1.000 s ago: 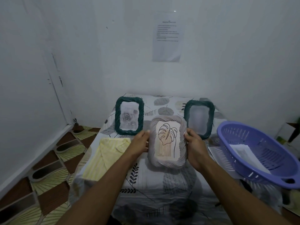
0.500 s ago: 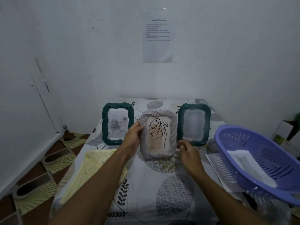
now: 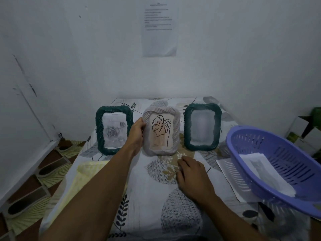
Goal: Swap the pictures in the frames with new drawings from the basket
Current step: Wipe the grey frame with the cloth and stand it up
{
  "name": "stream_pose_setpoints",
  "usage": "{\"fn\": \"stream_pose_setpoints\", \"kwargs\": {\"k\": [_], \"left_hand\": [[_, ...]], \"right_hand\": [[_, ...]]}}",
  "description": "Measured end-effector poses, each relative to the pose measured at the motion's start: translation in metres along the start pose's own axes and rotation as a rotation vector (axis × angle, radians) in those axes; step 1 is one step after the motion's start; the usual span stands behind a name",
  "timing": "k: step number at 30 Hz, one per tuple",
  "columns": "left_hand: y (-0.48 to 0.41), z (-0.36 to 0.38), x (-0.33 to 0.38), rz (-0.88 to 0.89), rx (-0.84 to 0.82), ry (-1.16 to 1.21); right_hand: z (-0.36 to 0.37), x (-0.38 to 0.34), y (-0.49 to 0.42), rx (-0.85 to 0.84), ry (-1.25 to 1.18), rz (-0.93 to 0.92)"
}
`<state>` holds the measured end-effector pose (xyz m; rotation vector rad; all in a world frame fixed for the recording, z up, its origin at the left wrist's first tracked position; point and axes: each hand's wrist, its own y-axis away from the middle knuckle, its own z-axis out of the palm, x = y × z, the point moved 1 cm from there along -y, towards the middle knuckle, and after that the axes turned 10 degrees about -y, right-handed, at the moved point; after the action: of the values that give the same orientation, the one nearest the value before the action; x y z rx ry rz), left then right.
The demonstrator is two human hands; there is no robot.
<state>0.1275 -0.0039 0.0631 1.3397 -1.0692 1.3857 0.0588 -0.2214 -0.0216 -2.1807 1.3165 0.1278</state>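
Observation:
A pale grey rope-edged frame (image 3: 162,131) with a leaf line drawing stands upright at the middle of the table. My left hand (image 3: 137,134) grips its left edge. My right hand (image 3: 192,174) hovers low over the tablecloth in front of the frame, fingers loosely curled, holding nothing. A dark green frame (image 3: 113,130) with a rose drawing stands to the left. Another dark green frame (image 3: 202,126) with a pale blurred picture stands to the right. A purple basket (image 3: 278,164) at the right holds a paper drawing (image 3: 260,168).
A yellow cloth (image 3: 86,181) lies on the table's left side. Loose paper sheets (image 3: 229,173) lie under the basket's near edge. The table with its leaf-patterned cloth (image 3: 156,206) stands against a white wall. Patterned floor tiles (image 3: 34,188) show at the left.
The grey frame went from held above the table in both hands to standing between the green frames. My right hand let go and dropped toward the tablecloth.

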Motion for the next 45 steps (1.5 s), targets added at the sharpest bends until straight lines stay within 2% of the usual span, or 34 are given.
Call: {"fn": "stream_pose_setpoints", "kwargs": {"k": [7,26,36,41,45], "left_hand": [[-0.014,0.001,-0.004,-0.034,0.035,0.068],[-0.023,0.004,-0.006,-0.055,0.040,0.051],[-0.009,0.008,-0.006,0.029,0.165,-0.282],[0.019,0.015,-0.019,0.166,0.160,-0.467],[0.056,0.014,-0.040,0.375,0.232,-0.805]], "right_hand": [[0.003,0.001,0.000,0.021,0.014,-0.004],[0.004,0.002,-0.001,0.003,-0.038,0.026],[0.002,0.001,-0.001,-0.015,-0.048,0.034],[0.000,-0.001,0.000,-0.015,-0.059,0.034],[-0.001,-0.001,-0.001,-0.022,-0.058,0.028]]}}
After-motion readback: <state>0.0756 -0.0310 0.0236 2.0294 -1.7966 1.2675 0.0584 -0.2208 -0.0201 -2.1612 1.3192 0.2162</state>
